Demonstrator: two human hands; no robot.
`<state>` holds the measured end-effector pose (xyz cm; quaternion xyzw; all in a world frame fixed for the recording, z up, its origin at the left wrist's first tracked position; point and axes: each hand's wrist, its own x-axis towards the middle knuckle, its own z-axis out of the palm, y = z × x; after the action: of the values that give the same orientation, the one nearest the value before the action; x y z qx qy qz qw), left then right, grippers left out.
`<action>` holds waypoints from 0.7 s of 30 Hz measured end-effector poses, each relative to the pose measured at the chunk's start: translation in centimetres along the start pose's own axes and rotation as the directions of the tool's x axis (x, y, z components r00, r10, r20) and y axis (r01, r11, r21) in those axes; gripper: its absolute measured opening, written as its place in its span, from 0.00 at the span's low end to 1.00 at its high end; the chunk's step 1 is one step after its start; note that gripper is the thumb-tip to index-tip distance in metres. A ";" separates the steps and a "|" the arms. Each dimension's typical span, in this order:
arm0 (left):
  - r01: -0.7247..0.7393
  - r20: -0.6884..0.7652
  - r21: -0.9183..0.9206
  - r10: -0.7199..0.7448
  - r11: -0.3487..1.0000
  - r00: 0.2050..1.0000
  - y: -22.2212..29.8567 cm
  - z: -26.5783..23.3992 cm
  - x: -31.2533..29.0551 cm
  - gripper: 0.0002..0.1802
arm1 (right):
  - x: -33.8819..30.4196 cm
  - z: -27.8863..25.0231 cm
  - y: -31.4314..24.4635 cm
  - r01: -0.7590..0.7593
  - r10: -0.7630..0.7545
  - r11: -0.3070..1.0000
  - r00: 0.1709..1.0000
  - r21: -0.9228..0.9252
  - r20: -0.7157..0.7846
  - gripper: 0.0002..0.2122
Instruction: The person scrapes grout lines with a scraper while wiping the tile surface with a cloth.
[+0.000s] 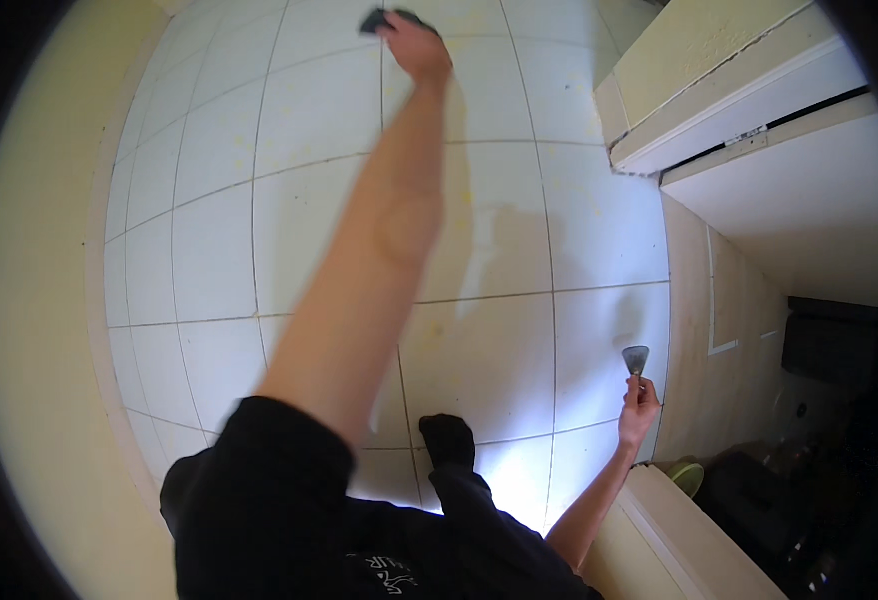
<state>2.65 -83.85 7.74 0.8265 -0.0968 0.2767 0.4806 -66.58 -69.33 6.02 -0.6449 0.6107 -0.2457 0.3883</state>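
My left arm stretches far forward over the tiled floor (329,230). At its end, my left hand (420,50) is closed round a small dark object (371,20), blurred and partly cut off by the top edge, so its kind is unclear. Lower on the right, my right hand (640,408) grips a putty knife (636,358) by its handle. The knife's flared grey blade points forward, above the tiles near the doorway. Whether the blade touches the floor I cannot tell.
Small yellowish specks dot the white tiles. A cream wall (49,300) runs along the left. To the right stand a door frame (649,150) and a white door (789,190). Beyond the doorway lie dark items and a green bowl-like thing (687,479). My dark-socked foot (448,438) rests below.
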 end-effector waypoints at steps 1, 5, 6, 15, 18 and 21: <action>0.010 0.250 -0.163 0.032 0.987 0.968 1.4 -0.2 1.3 0.25 | -0.2 -2.1 1.1 -0.037 0.037 0.999 0.999 -0.036 -0.021 0.12; -0.300 0.510 -0.243 0.384 0.923 0.770 1.1 -5.3 4.9 0.15 | -0.2 -1.4 1.9 -0.086 0.086 0.996 0.996 -0.005 0.015 0.12; -0.352 0.648 -0.226 0.410 0.908 0.642 1.3 -6.8 5.1 0.13 | 0.0 -0.8 1.2 -0.097 0.097 0.995 0.994 -0.010 0.047 0.11; -0.780 0.762 -0.509 0.613 0.365 -0.210 -9.2 -24.2 -1.7 0.32 | 2.9 6.6 -8.5 0.184 -0.071 0.921 0.946 -0.343 0.316 0.11; -0.503 0.922 -0.368 0.375 0.782 -0.092 -12.1 -29.8 -0.2 0.32 | 3.9 7.4 -10.6 0.258 -0.124 0.895 0.927 -0.363 0.354 0.10; 0.854 0.951 0.008 -0.267 0.521 0.154 -21.0 -36.6 3.9 0.19 | 3.3 9.4 -10.8 0.296 -0.139 0.898 0.893 -0.326 0.428 0.10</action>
<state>1.47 -41.47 8.35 0.6257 -0.0652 -0.4494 0.6343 -52.26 -71.22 8.70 -0.8094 0.4783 -0.0294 0.3393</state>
